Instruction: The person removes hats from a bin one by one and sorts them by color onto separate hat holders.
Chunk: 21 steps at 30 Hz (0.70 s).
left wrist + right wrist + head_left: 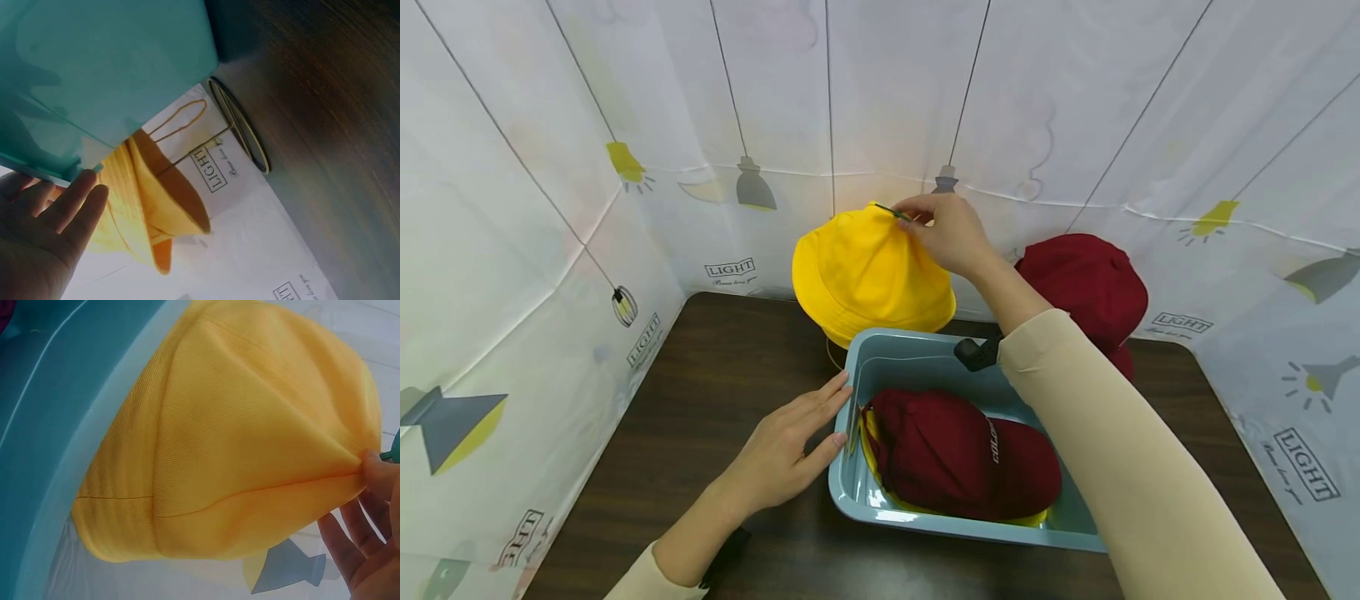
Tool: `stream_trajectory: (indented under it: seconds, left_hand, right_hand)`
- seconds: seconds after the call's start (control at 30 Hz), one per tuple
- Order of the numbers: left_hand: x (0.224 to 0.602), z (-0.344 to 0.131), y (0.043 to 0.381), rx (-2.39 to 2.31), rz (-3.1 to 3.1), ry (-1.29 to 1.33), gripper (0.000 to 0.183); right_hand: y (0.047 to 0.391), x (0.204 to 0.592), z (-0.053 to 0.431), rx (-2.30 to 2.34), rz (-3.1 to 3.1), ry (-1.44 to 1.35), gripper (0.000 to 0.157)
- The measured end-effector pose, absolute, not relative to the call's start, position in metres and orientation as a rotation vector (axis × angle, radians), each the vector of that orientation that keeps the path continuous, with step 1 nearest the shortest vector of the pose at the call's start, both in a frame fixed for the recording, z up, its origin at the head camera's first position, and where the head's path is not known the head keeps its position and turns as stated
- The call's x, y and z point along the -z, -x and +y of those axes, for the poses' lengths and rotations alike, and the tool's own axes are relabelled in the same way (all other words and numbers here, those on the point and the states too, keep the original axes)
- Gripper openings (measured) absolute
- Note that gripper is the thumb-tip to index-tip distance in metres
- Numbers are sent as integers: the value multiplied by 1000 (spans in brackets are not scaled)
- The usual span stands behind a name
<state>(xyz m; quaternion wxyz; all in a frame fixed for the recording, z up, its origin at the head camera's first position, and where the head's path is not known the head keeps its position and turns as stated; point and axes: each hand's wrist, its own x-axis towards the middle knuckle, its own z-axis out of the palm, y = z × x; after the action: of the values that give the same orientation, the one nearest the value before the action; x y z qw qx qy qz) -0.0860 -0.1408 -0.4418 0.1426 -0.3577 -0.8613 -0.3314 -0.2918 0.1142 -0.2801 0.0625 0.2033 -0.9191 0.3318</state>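
Note:
My right hand point(943, 229) pinches the crown of a yellow bucket hat point(872, 275) near a small green piece at its top. In the left wrist view the hat's brim, a hanging strap and a metal hat stand point(240, 125) show below it. With fingers extended, my left hand point(790, 446) rests against the left rim of a blue-grey plastic bin point(917, 337). Inside the bin lies a dark red cap point(940, 454) with white lettering, on top of something yellow point(1030, 518). The right wrist view shows the thumb and fingers point(344, 540) at the hat's crown.
Behind the right forearm, at the back right, is another dark red cap point(1086, 287). A dark wooden table point(737, 358) bears the bin. White cloth printed with lamps point(647, 125) hangs behind and at both sides of the table.

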Motion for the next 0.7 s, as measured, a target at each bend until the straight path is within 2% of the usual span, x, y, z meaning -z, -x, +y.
stream_trajectory:
  seconds: [0.7]
  left_hand:
    - [442, -140, 85, 958, -2483, 1024, 56]
  right_hand:
    - [261, 252, 149, -997, -2671, -638, 38]
